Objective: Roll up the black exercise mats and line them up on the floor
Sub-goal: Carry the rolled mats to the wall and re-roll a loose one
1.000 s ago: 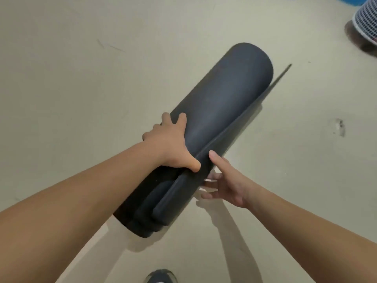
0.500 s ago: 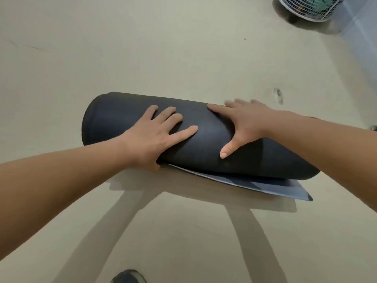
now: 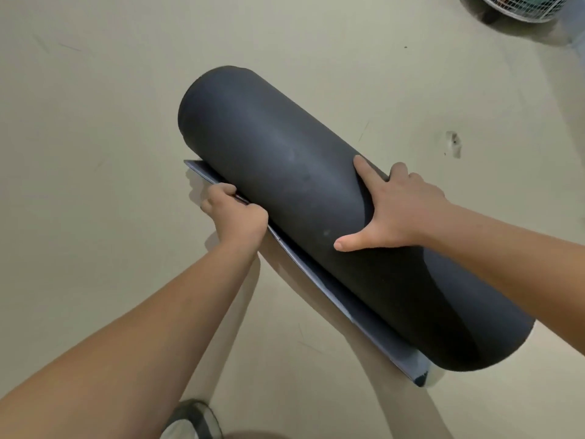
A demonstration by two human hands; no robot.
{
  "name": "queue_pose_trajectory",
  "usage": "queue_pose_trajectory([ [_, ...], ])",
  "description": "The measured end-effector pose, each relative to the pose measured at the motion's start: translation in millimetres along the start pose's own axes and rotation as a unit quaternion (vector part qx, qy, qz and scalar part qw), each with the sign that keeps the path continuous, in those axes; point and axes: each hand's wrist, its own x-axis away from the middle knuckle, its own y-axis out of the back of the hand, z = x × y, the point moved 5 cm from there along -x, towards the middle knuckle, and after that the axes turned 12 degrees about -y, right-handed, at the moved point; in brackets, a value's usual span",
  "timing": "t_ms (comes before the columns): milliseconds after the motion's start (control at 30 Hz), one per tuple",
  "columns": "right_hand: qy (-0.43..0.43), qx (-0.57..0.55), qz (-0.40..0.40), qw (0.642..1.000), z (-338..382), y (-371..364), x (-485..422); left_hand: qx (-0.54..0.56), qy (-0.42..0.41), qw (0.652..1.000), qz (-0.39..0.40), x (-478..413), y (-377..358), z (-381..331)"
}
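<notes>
Head view is showing the mat (image 3: 285,185) rolled, slanting across the floor (image 3: 95,106); whether it is resting there I cannot tell. The left hand (image 3: 235,217) is pinching the loose flap (image 3: 316,274), fingers (image 3: 218,193) curled round its edge. The right hand (image 3: 402,213) is pressing on top, fingers spread. The flap is probably needing a snug, even pull. A fan (image 3: 522,7) is standing well apart and a shoe (image 3: 193,419) is showing below, neither seeming to obstruct.
</notes>
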Motion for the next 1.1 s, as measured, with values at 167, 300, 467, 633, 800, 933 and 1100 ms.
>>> queue_pose_trajectory([
  [167, 0.042, -0.133, 0.108, 0.984, -33.7, 5.5, -26.5, 0.215, 0.320, 0.915, 0.115, 48.1, -33.0, 39.2],
  [300, 0.061, -0.303, 0.162, 0.937, -63.1, -15.3, -34.9, 0.238, 0.340, 0.891, 0.182, 77.4, -57.0, 19.1],
  [467, 0.032, -0.382, 0.190, 0.904, -110.2, -42.5, -28.9, 0.211, 0.294, 0.904, 0.226, 101.7, -83.0, 1.5],
  [633, -0.043, -0.473, 0.188, 0.860, -221.8, -93.8, 4.3, 0.136, 0.225, 0.897, 0.357, 154.5, -149.2, -38.2],
  [800, -0.117, -0.584, 0.125, 0.794, -344.2, -151.5, 46.1, 0.013, 0.161, 0.869, 0.467, 232.4, -254.0, -70.8],
  [933, -0.158, -0.603, 0.075, 0.778, -425.0, -188.0, 72.6, -0.022, 0.133, 0.848, 0.513, 303.9, -328.5, -84.1],
  [1100, -0.222, -0.567, 0.037, 0.792, -510.7, -207.4, 97.7, 0.024, 0.139, 0.860, 0.491, 365.5, -403.6, -83.7],
])
